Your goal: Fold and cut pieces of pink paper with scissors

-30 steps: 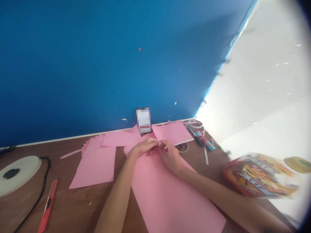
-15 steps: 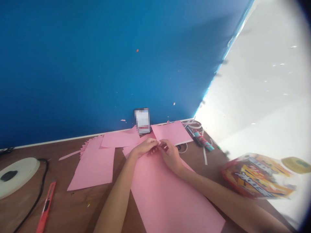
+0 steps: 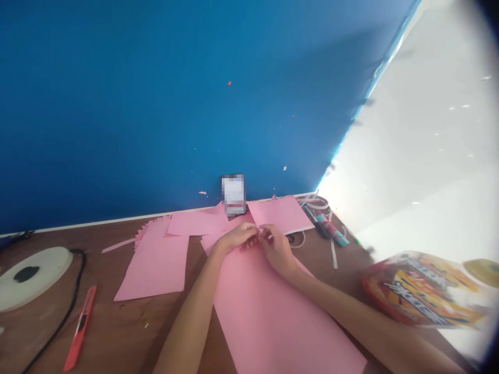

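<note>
My left hand and my right hand meet over the far part of a large pink paper sheet. The fingers of both are closed in a pinch, tips almost touching. Whatever lies between the fingertips is too small to make out. Below my forearms the sheet runs toward me across the brown table. Just beyond my right hand lies another pink sheet, and a third one is behind my left hand. To the left, a pink sheet has pleated pink paper along its upper edge.
A red cutter knife and a white round object with a black cord are on the left. A phone-like device leans on the blue wall. Pens, a teal-and-red tube and a large bottle stand or lie right.
The whole view has shifted slightly, so things appear a little farther right. Both hands keep their pinch in nearly the same place over the sheet.
</note>
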Tool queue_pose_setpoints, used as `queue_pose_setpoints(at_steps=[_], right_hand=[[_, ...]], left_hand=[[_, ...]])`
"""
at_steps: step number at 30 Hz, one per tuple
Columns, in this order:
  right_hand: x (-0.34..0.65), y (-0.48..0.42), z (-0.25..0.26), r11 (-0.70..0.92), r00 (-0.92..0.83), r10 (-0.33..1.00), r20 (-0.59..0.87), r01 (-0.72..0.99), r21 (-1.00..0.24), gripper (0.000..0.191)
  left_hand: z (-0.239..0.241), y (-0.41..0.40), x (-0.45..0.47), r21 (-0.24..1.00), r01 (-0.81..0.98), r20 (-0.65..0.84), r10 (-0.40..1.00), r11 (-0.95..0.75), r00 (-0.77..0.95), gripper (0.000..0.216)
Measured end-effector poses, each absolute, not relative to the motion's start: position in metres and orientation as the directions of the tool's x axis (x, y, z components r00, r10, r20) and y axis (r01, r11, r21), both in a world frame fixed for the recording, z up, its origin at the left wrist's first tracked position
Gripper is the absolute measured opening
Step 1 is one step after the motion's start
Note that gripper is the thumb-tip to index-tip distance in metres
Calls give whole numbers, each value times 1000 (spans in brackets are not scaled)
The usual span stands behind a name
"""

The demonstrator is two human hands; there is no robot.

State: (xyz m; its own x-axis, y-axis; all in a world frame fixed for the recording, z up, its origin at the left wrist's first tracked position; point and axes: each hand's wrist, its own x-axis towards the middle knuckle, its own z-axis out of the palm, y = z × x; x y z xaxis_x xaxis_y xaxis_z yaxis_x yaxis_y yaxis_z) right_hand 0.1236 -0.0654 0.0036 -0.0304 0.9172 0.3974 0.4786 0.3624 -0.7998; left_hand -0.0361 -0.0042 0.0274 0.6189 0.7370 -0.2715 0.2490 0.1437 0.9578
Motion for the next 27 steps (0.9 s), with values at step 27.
queue_pose_setpoints(at_steps=[27], right_hand=[[124,-64,1,415,-74,902,426,426,-804,15]], left_hand=[[18,-3,-37,954,282,-256,754,97,606,24]])
